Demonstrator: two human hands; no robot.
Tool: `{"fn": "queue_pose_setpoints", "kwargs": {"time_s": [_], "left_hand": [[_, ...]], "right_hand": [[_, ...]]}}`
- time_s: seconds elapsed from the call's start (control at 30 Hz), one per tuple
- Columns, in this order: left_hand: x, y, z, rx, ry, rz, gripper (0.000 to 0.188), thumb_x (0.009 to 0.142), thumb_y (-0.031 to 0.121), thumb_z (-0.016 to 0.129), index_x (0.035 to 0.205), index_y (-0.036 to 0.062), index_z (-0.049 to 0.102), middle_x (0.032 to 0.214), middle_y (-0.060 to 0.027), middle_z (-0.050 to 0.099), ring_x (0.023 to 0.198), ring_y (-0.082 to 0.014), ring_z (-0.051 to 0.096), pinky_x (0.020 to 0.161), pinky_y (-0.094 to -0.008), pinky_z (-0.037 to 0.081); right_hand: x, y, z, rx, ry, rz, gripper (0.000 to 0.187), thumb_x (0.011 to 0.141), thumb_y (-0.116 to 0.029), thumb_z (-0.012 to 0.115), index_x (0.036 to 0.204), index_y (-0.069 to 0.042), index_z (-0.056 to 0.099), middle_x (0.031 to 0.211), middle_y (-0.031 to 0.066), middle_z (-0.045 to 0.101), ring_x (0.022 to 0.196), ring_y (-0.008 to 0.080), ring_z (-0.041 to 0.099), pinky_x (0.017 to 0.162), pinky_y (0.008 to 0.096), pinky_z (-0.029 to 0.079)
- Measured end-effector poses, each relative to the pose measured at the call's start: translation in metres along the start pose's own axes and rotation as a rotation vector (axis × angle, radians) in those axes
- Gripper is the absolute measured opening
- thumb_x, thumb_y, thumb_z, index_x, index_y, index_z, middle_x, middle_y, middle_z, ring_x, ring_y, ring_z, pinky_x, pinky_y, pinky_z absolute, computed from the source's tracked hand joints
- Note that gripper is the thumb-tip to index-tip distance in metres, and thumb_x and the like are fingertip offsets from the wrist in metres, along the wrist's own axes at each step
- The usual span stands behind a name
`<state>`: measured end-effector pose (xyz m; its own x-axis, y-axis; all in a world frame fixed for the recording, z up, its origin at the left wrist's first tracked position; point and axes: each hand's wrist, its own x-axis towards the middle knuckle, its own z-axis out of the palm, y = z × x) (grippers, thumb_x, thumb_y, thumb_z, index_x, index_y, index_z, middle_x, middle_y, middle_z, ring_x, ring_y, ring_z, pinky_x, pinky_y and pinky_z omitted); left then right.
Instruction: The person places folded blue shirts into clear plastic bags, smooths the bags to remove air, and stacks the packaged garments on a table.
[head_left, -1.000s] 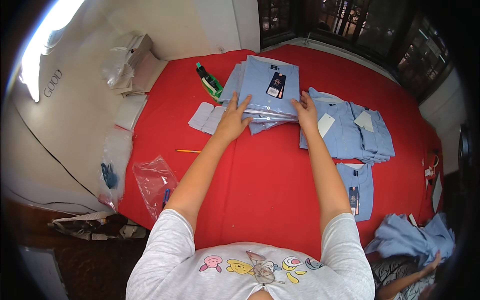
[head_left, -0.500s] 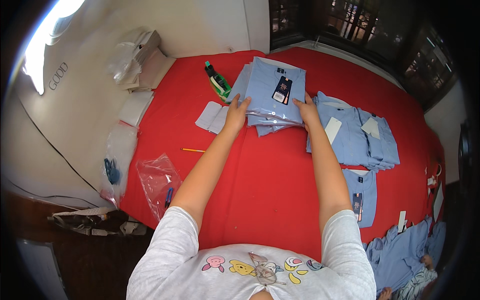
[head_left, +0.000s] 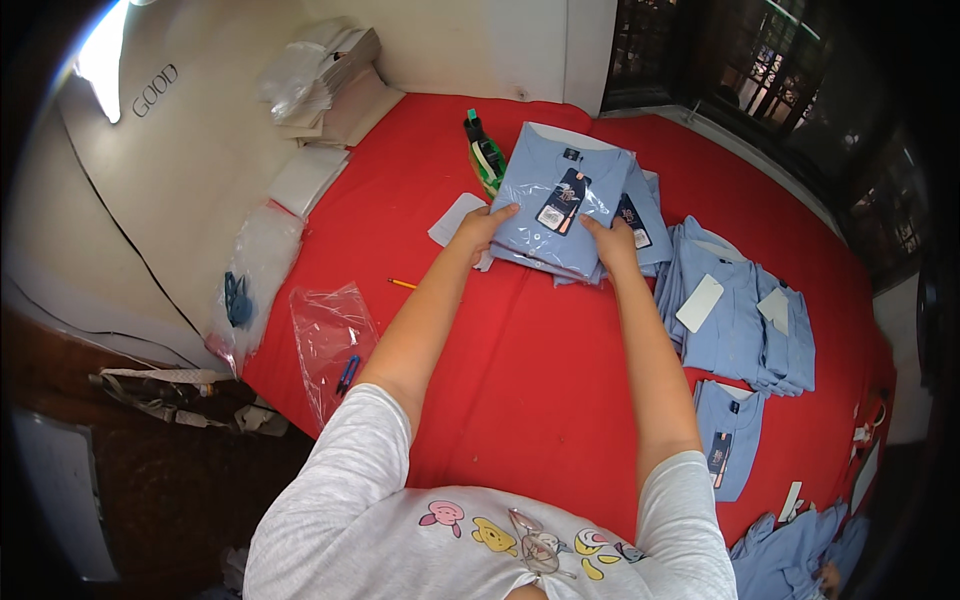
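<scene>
On the red-covered table, a folded light-blue shirt in clear plastic [head_left: 530, 190] lies on top of a pile of similar shirts, a dark hang tag [head_left: 564, 201] on its front. My left hand [head_left: 482, 230] grips its left edge, thumb on top and the other fingers mostly hidden. At its lower right edge, my right hand [head_left: 610, 243] holds on with the thumb pressed on the plastic. Underneath, another bagged shirt [head_left: 650, 205] sticks out to the right with its own dark tag.
Right of the pile sit stacks of folded blue shirts [head_left: 725, 320] with white tags, and one tagged shirt [head_left: 728, 440] nearer. A green-and-black tape dispenser [head_left: 485, 155], notepad [head_left: 455, 218], pencil [head_left: 402, 284] and plastic bag [head_left: 325, 330] lie left. Another person's hand [head_left: 829, 577] shows lower right.
The top shirt has turned clockwise and shifted left over the pile, uncovering the shirt below on its right. Both hands have kept hold. The whole view has shifted too.
</scene>
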<state>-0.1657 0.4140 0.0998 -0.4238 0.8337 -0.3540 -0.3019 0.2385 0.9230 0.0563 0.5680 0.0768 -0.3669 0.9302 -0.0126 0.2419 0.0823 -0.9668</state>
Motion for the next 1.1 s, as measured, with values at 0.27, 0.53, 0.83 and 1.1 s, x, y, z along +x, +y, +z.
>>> {"fn": "queue_pose_setpoints", "kwargs": {"time_s": [0.27, 0.53, 0.83, 1.1], "left_hand": [[-0.048, -0.023, -0.087, -0.255, -0.173, -0.086, 0.072, 0.095, 0.032, 0.080, 0.150, -0.0028, 0.049, 0.142, -0.0227, 0.064, 0.129, -0.0330, 0.067, 0.110, -0.0467, 0.056], [-0.143, -0.092, -0.152, -0.655, -0.031, 0.127, 0.064, 0.097, 0.018, 0.075, 0.151, -0.0039, 0.048, 0.142, -0.0187, 0.064, 0.126, -0.0308, 0.067, 0.111, -0.0461, 0.054], [-0.234, -0.081, -0.298, -0.978, 0.114, 0.276, 0.062, 0.095, 0.019, 0.079, 0.147, -0.0029, 0.054, 0.136, -0.0131, 0.070, 0.122, -0.0277, 0.069, 0.110, -0.0430, 0.054], [-0.250, -0.133, -0.518, -0.870, 0.176, 0.303, 0.064, 0.091, 0.021, 0.082, 0.147, 0.0008, 0.057, 0.136, -0.0107, 0.070, 0.124, -0.0275, 0.068, 0.111, -0.0446, 0.053]], "right_hand": [[-0.067, -0.028, 0.073, 0.405, -0.211, -0.054, 0.054, 0.095, -0.012, 0.078, 0.142, 0.005, 0.058, 0.124, 0.0169, 0.072, 0.108, 0.0218, 0.070, 0.092, 0.0338, 0.056], [-0.091, -0.092, 0.118, 0.589, -0.653, 0.200, 0.053, 0.105, -0.036, 0.068, 0.142, 0.001, 0.061, 0.126, 0.0105, 0.072, 0.108, 0.0176, 0.068, 0.093, 0.0286, 0.053], [0.079, -0.054, 0.199, -0.892, 0.093, -0.568, 0.080, 0.079, -0.041, 0.089, 0.140, 0.001, 0.060, 0.121, 0.0269, 0.071, 0.113, 0.0394, 0.071, 0.097, 0.0471, 0.056], [0.098, -0.089, 0.286, -1.230, 0.032, -0.288, 0.075, 0.079, -0.042, 0.089, 0.135, -0.002, 0.060, 0.118, 0.0238, 0.075, 0.118, 0.0430, 0.068, 0.098, 0.0513, 0.056]]}}
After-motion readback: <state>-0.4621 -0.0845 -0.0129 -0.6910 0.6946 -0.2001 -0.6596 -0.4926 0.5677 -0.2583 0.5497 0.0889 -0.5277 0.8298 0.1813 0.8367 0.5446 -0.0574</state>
